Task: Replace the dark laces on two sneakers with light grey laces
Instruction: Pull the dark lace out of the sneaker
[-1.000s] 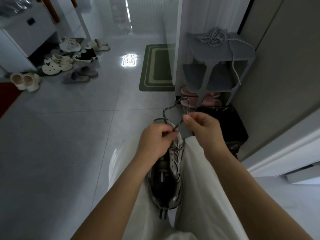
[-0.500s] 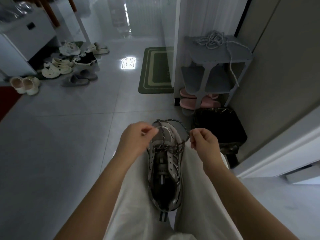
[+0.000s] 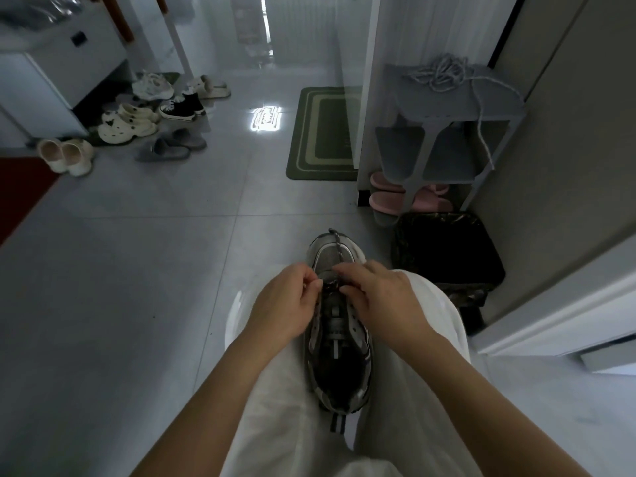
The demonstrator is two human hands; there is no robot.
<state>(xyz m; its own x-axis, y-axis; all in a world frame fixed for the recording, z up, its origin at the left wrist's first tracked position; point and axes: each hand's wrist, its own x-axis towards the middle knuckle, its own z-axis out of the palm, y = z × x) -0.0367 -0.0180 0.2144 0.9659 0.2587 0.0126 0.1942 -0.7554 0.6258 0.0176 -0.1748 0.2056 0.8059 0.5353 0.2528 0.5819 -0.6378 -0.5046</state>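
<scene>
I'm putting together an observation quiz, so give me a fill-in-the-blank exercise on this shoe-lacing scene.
1. The sneaker lies on the person's ____.
2. The left hand and right hand pinch the dark lace near the sneaker's ____.
3. The light grey laces lie heaped on the ____ shelf of the shoe rack.
4. The slippers low in the rack are ____.

Missing words: lap; toe; top; pink.

1. Dim, grey-blue room — daylight comes from the far end.
2. One hard glare patch (image 3: 264, 119) burns on the glossy floor (image 3: 137, 287).
3. My left hand (image 3: 285, 304) and right hand (image 3: 378, 297) sit in flat shade, slightly soft.
4. Straight lines bow toward the edges — wide-angle distortion.
</scene>
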